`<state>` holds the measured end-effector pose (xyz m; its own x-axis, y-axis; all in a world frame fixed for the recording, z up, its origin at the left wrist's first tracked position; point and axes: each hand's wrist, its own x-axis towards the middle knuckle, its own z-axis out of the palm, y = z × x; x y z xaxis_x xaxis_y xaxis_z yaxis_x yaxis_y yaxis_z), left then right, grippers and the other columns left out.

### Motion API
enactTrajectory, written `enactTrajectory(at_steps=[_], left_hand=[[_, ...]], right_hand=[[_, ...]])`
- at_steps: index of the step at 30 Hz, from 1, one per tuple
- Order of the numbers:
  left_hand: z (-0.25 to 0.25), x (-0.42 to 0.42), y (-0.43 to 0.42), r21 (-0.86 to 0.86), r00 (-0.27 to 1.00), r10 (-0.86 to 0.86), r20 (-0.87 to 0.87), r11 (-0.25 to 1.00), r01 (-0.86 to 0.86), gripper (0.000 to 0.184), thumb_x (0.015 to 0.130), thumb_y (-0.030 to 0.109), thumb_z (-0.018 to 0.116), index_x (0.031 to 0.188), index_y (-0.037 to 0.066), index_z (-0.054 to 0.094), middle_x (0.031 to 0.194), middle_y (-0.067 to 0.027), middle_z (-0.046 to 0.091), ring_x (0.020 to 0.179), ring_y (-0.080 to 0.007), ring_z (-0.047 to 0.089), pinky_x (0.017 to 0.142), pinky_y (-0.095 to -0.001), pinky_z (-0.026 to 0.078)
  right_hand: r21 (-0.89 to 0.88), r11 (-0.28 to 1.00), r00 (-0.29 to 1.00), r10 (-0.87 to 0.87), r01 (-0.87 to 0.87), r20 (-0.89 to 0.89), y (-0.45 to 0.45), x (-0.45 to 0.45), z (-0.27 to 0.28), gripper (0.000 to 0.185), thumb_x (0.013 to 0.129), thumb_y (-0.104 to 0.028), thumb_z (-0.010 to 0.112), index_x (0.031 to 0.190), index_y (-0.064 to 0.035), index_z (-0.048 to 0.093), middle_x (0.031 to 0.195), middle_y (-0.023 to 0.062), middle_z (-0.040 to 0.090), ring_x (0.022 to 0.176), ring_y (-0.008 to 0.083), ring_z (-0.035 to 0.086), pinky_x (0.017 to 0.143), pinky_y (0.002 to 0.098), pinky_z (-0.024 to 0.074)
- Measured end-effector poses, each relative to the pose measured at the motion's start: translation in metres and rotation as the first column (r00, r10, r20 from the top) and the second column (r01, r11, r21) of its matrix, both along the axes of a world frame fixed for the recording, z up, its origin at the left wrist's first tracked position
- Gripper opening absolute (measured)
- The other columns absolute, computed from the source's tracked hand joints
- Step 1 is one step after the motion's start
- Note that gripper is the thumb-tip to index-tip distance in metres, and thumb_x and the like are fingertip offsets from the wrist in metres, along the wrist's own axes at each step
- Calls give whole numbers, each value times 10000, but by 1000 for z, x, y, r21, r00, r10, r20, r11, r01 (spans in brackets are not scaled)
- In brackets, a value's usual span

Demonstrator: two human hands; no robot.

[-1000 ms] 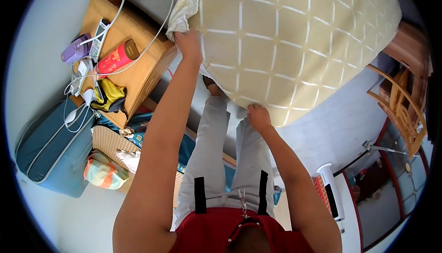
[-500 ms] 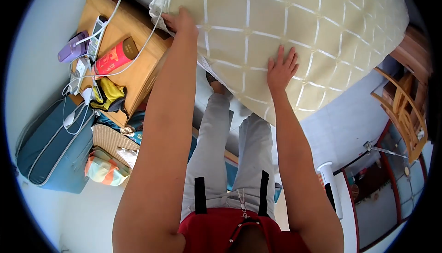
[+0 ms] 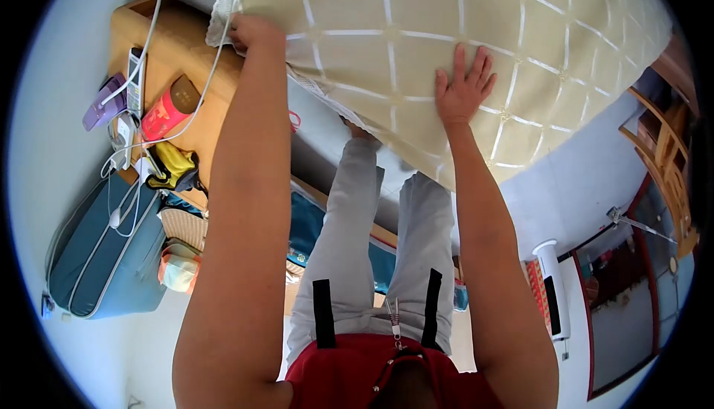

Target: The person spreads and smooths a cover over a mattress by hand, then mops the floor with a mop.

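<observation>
A cream bed cover [image 3: 424, 7] with a grid of white ribbon lines and a lace edge spreads across the top of the view. At its left lace edge, my left hand [image 3: 255, 35] has its fingers curled around the border, the fingertips partly hidden. My right hand [image 3: 466, 89] lies flat on the cover further right, fingers spread and palm down, holding nothing. A white cable [image 3: 212, 74] hangs in front of the left part of the cover, close to my left hand.
On the left, a wooden cabinet [image 3: 178, 30] carries a red box [image 3: 169, 111], a purple box [image 3: 104, 104], a power strip [image 3: 123, 132] and a yellow-black cloth item [image 3: 175, 165]. A blue case [image 3: 104, 253] stands below. At right is a wooden chair [image 3: 662, 156].
My left hand has moved left along with the lace edge, its fingers more curled. My right hand has shifted slightly right, still flat on the cover. The camera view has shifted too.
</observation>
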<state>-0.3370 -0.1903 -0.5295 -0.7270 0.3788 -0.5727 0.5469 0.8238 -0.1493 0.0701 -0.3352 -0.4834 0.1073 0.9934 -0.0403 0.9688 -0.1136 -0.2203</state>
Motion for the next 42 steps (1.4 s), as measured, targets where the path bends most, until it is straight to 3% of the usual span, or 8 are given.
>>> enactTrajectory(at_steps=[2,5,8,13,19,20,35,42], left_hand=[[2,2,0,-181,970,-241,-21,955,233,556,975,385,437,1419,58,363,1424,-169,418,1209,-323,485,1054,-420,404],[34,39,-19,476,969,205,140,844,-247,484,982,324,447,1336,-6,446,1378,-203,447,1239,-355,451,1085,-425,359],[63,72,-60,710,987,-158,-12,694,120,468,951,261,527,1295,-52,474,1368,-239,452,1302,-395,403,1134,-432,295],[160,100,-127,355,522,-831,-194,436,827,562,876,227,619,1335,-54,461,1410,-248,440,1400,-375,314,1188,-494,170],[188,48,-87,-121,285,-953,-105,296,947,212,851,154,588,1029,63,659,1082,-124,647,1114,-252,569,1070,-460,335],[184,35,-83,-62,89,-966,-242,108,992,109,845,123,571,862,87,672,894,-68,664,922,-212,617,948,-402,407],[175,21,-76,-108,-14,-995,-98,-3,994,91,855,137,577,854,114,665,786,-32,673,823,-187,644,758,-328,420],[178,21,-79,-80,-44,-991,-129,-33,996,85,861,139,572,842,132,654,773,-28,676,800,-181,646,761,-327,424]], right_hand=[[5,1000,1000,6,-6,-10,0,0,-1,618,907,-511,515,1475,-295,400,1604,123,193,1462,361,188,1164,584,92],[21,1000,1000,19,-19,-17,1,1,-3,623,909,-516,513,1479,-296,392,1607,119,188,1463,360,184,1163,578,97],[2,1000,1000,13,-13,-20,0,3,-4,628,909,-526,513,1481,-299,388,1608,119,184,1466,357,177,1162,576,95],[-7,996,993,94,-94,-69,5,-5,7,659,871,-446,595,1472,-256,404,1594,126,217,1460,355,194,1159,571,130],[92,783,712,602,-615,-362,38,-118,52,577,846,-207,601,1411,-203,483,1546,29,348,1439,266,289,1178,478,222],[107,724,658,670,-681,-344,41,-143,50,577,855,-187,585,1421,-210,472,1543,-1,356,1439,245,294,1183,476,220],[-297,408,375,912,-863,164,83,-255,45,571,893,-248,546,1455,-236,446,1591,-97,227,1504,233,45,1223,493,49],[-535,285,42,906,-795,421,96,-284,62,682,890,-308,559,1519,-306,294,1614,-99,160,1502,308,-49,1197,586,-16]])
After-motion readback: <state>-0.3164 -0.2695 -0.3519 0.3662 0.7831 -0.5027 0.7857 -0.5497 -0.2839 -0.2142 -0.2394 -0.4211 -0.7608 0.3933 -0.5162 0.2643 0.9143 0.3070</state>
